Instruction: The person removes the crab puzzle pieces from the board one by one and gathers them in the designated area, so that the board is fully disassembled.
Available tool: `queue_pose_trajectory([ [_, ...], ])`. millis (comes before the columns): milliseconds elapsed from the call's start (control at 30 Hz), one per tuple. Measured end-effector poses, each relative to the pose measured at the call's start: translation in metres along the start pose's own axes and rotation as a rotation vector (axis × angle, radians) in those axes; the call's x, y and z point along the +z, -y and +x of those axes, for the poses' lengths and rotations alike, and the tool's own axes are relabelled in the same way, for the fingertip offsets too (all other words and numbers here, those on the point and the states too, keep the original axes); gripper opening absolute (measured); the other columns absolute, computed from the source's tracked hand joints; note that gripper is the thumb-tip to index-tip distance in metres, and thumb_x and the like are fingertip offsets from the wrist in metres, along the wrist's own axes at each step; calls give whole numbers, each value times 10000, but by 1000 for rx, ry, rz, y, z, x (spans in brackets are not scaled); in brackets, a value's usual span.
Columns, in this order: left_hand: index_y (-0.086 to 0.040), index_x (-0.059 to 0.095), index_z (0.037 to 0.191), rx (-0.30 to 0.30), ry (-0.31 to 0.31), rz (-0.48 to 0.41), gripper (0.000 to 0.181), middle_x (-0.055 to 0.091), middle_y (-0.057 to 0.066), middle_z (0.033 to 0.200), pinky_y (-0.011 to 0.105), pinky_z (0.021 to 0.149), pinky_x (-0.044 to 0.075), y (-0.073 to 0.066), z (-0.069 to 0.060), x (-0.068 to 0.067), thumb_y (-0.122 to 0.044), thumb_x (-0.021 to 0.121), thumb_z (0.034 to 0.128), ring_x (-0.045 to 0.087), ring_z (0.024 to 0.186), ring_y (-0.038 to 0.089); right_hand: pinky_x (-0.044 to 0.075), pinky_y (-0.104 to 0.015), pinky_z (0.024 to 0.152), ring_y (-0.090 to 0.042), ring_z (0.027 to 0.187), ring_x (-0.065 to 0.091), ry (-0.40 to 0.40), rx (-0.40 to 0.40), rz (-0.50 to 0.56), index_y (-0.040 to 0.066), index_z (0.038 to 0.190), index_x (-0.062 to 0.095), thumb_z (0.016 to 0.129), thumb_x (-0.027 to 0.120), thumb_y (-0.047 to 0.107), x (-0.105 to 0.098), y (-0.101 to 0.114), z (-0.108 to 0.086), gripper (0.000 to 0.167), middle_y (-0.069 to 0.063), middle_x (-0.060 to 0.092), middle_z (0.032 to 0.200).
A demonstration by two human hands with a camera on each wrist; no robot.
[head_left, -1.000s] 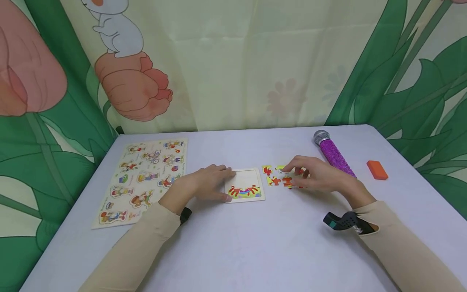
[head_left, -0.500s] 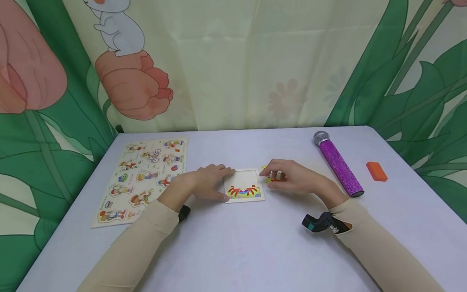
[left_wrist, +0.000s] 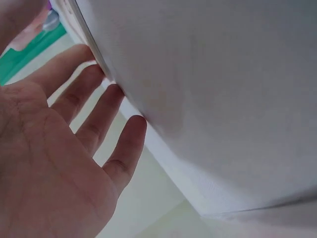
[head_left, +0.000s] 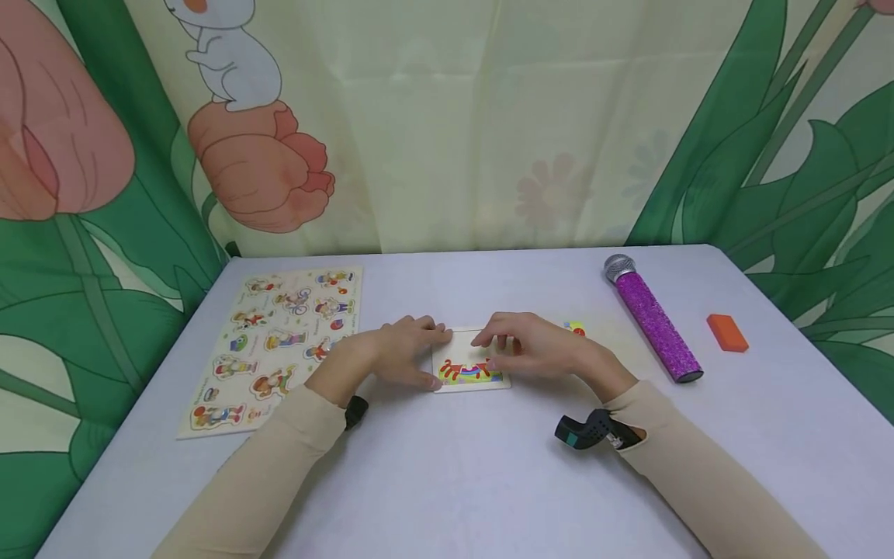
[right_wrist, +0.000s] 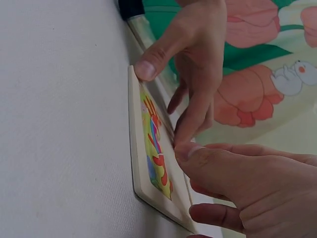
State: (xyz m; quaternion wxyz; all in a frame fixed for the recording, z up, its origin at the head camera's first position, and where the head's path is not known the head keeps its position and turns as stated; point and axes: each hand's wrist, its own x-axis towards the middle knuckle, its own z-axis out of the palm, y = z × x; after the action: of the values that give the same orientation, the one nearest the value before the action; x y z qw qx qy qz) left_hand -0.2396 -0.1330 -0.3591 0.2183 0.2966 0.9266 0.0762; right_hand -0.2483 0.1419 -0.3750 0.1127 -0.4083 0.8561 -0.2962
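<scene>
A small puzzle board (head_left: 471, 389) with a pale rim lies at the table's middle; its near part shows a red, yellow and blue picture, its far part is bare and pale. My left hand (head_left: 391, 349) rests at the board's left side, thumb and fingers spread along the rim. My right hand (head_left: 538, 345) is over the board's right half. In the right wrist view its thumb and index finger (right_wrist: 218, 168) come together by the board; whether a piece is between them is hidden. One loose puzzle piece (head_left: 575, 328) shows behind the right hand.
A larger picture board (head_left: 268, 349) with cartoon children lies at the left. To the right are a purple glitter microphone (head_left: 654, 322) and an orange block (head_left: 728, 333). A printed curtain (head_left: 433, 155) hangs behind the table.
My right hand has moved left from the loose puzzle pieces to over the small board. The left hand keeps its place at the board's left side.
</scene>
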Motion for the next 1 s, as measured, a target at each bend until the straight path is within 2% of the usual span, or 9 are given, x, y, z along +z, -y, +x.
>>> queue_pose_trajectory([
  [100, -226, 369, 1611, 4, 1, 6, 834, 344, 84, 1638, 623, 1130, 361, 1, 0, 0, -503, 739, 917, 370, 1445, 313, 543, -328, 793, -148, 942, 608, 19, -6, 14, 176, 1234, 723, 942, 764, 201, 3, 3, 4, 296, 22, 677, 1140],
  [333, -217, 363, 1614, 18, 0, -14, 835, 337, 84, 1641, 625, 1128, 359, 1, 0, 1, -489, 740, 920, 368, 1445, 322, 531, -310, 732, -134, 831, 610, 46, -96, 13, 134, 1236, 728, 931, 783, 217, 9, 7, 14, 321, -3, 673, 1091],
  [500, -222, 372, 1610, 18, 1, -43, 832, 339, 78, 1642, 655, 1135, 334, 1, 0, 3, -491, 745, 917, 354, 1462, 324, 518, -281, 712, -96, 756, 588, 81, -106, -12, 115, 1234, 730, 918, 797, 221, 14, 9, 21, 340, -10, 651, 1052],
  [700, -211, 383, 1604, 8, 8, -49, 830, 347, 81, 1635, 680, 1120, 339, 4, -5, 7, -478, 756, 912, 350, 1471, 335, 518, -266, 725, -59, 750, 575, 101, -145, -24, 100, 1216, 737, 919, 794, 203, 27, 13, 30, 319, -18, 646, 1037],
  [800, -213, 375, 1608, 14, 5, -48, 829, 349, 79, 1631, 682, 1115, 344, 6, -6, 6, -462, 757, 915, 347, 1471, 333, 506, -251, 721, -53, 737, 566, 113, -137, -19, 95, 1241, 729, 930, 775, 176, 29, 16, 33, 324, -13, 633, 1053],
  [1000, -194, 373, 1607, 62, -12, -49, 827, 356, 93, 1624, 691, 1102, 352, 6, -2, 1, -450, 756, 920, 362, 1458, 343, 490, -257, 744, -51, 746, 543, 142, -82, -43, 108, 1292, 700, 953, 742, 157, 26, 17, 33, 345, -9, 599, 1081],
])
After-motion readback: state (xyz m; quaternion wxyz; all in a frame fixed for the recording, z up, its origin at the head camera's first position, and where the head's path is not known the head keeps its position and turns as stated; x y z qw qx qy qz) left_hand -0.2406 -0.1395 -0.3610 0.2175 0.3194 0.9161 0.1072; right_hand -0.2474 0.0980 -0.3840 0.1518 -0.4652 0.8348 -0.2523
